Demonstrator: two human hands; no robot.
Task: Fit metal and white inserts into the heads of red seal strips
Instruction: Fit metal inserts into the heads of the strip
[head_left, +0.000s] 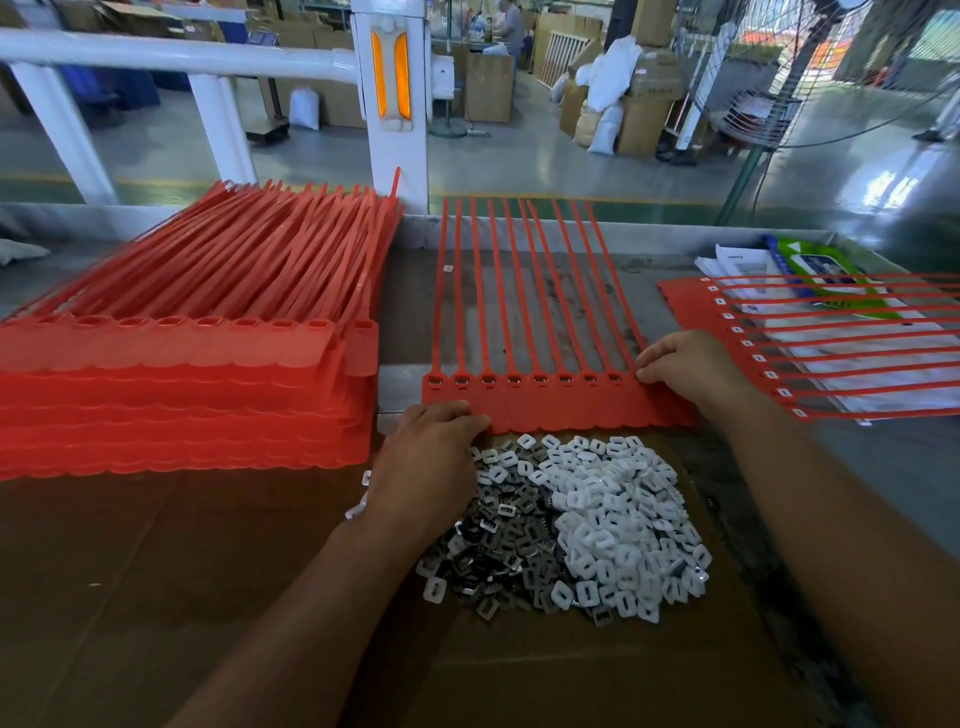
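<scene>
A joined row of red seal strips (545, 400) lies across the middle of the bench, tails pointing away, metal inserts showing in several heads. My right hand (685, 366) pinches the rightmost head of that row with curled fingertips. My left hand (431, 462) rests palm down at the row's lower left edge, fingertips on the red plastic. Just in front lies a loose heap: metal inserts (498, 540) on the left, white inserts (618, 525) on the right.
A tall stack of red seal strips (182, 384) fills the left side. Another row of strips (810, 343) lies at the right over papers and a green packet (821, 270). Brown cardboard (156, 597) covers the near bench. A white post (395, 104) stands behind.
</scene>
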